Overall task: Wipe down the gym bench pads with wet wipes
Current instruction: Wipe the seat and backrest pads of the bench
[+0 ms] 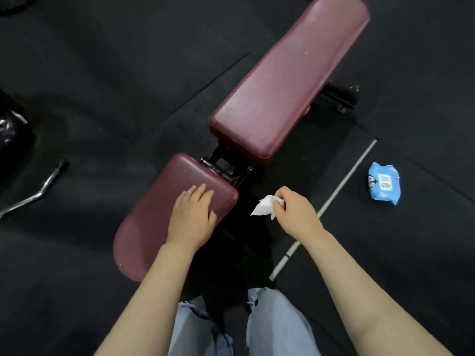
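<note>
Head view, from the left edge across: a black glossy bag [10,140] sits on the dark rubber floor [108,80], and just below it lies a curved chrome bar [33,194]. Next comes the bench, its small maroon seat pad [151,219] nearest the person and its long maroon back pad [290,80] running away toward the upper right, the two joined by a black hinge frame [226,165]. The left hand [191,217] lies flat on the far right part of the seat pad, fingers straight and spread, palm down, holding nothing. Just right of the pad's edge, above the floor and not touching the bench, the right hand [293,211] pinches a crumpled white wet wipe [267,205] between curled fingers and thumb. Right of that a thin white pole [331,201] lies diagonally on the floor. Further right, well apart from the bench, a blue pack of wipes [384,186] rests on the floor. At the bottom, light blue jeans [272,327] show between the forearms.
</note>
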Demonstrator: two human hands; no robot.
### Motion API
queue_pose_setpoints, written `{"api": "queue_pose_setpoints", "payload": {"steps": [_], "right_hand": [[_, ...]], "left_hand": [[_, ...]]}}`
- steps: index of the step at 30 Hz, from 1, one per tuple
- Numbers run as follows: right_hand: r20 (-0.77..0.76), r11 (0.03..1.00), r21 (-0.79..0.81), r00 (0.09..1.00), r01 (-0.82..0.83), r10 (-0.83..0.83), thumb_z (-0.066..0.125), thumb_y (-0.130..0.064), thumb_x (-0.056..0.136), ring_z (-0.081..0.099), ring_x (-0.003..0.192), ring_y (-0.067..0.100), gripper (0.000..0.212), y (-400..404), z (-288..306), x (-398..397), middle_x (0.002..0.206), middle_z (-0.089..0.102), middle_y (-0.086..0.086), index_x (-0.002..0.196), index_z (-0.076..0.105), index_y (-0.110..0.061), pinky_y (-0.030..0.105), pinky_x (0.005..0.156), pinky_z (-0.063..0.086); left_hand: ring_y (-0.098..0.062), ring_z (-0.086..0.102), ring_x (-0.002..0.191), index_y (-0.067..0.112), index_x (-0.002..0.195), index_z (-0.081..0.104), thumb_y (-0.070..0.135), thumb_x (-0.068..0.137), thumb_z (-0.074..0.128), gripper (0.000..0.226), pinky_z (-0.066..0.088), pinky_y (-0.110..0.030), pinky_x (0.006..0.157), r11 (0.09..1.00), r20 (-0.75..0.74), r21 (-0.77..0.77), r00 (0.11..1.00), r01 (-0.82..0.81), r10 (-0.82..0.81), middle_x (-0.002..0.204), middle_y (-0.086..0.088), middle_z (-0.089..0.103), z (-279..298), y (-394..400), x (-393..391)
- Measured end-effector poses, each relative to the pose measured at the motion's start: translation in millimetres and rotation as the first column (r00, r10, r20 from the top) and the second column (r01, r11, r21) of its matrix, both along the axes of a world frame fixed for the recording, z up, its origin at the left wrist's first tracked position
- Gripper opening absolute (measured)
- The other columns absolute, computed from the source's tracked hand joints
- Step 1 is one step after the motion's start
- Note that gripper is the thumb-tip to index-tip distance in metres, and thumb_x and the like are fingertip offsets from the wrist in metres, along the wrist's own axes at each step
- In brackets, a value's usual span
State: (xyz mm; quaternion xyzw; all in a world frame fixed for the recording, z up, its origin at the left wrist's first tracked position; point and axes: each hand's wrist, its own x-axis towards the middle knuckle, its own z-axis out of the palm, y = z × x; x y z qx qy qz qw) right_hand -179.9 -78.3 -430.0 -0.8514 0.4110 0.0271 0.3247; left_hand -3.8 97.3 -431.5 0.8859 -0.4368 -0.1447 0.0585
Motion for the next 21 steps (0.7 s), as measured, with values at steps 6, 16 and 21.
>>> {"api": "queue_pose_setpoints", "payload": {"steps": [6,16,21], "right_hand": [[-0.028,0.927,0.13,0.935,0.353,-0.352,0.046,-0.022,0.095,0.056,0.066,0.017,0.006,-31,106,-91,0.08,0.06,0.0,0.095,0.051,-0.02,0.029,0.051,0.039],[-0.093,0.802,0.17,0.819,0.573,-0.566,0.047,-0.019,0.095,0.055,0.064,0.015,0.008,-76,236,-242,0.079,0.062,0.001,0.089,0.053,-0.022,0.028,0.052,0.04],[-0.12,0.712,0.212,0.741,0.669,-0.66,0.046,-0.018,0.094,0.055,0.063,0.015,0.014,-89,255,-297,0.078,0.063,0.0,0.086,0.056,-0.024,0.028,0.054,0.043]], "left_hand": [[-0.024,0.037,0.142,0.016,0.141,0.052,0.024,0.09,0.056,0.051,0.024,-0.039,0.12,0.99,-0.022,0.042,0.991,0.131,-0.13,0.151,-0.006,0.046,102,-36,-42],[-0.019,0.027,0.147,0.022,0.146,0.046,0.026,0.095,0.05,0.051,0.017,-0.035,0.122,0.943,-0.097,0.055,0.942,0.328,-0.322,0.157,0.0,0.038,219,-128,-143],[-0.019,0.027,0.148,0.022,0.146,0.046,0.026,0.096,0.048,0.05,0.017,-0.036,0.123,0.899,-0.122,0.065,0.898,0.432,-0.423,0.157,0.0,0.037,238,-175,-187]]}}
